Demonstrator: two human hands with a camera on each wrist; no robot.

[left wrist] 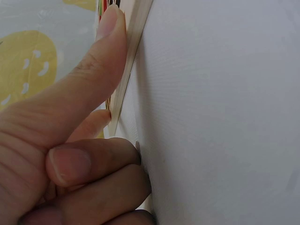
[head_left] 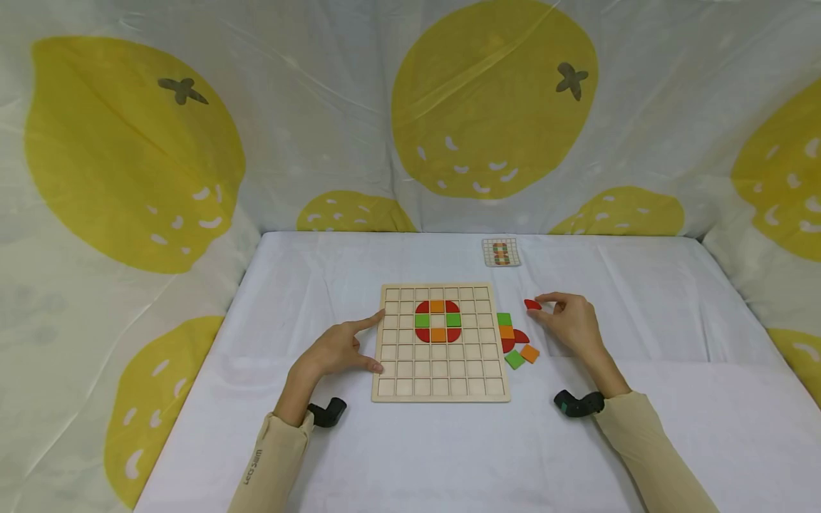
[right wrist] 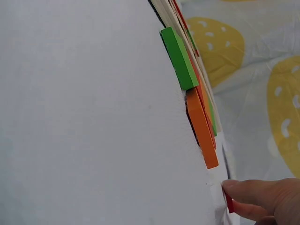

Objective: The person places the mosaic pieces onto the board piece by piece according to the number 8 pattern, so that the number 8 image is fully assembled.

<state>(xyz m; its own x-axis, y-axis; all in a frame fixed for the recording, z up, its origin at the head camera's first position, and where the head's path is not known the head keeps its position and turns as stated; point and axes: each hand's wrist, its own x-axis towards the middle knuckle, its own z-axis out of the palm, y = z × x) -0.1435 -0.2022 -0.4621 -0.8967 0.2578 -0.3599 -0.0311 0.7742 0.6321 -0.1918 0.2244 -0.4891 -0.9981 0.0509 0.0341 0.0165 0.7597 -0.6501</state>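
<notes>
A pinched red piece [head_left: 532,304] is right of the gridded wooden board [head_left: 439,369].

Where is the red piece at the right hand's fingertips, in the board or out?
Out: the right hand pinches the red piece beside the board, past its right edge.

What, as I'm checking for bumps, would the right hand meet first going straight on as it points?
Probably the wooden board, at its right edge near the far corner, though depth is unclear.
</notes>
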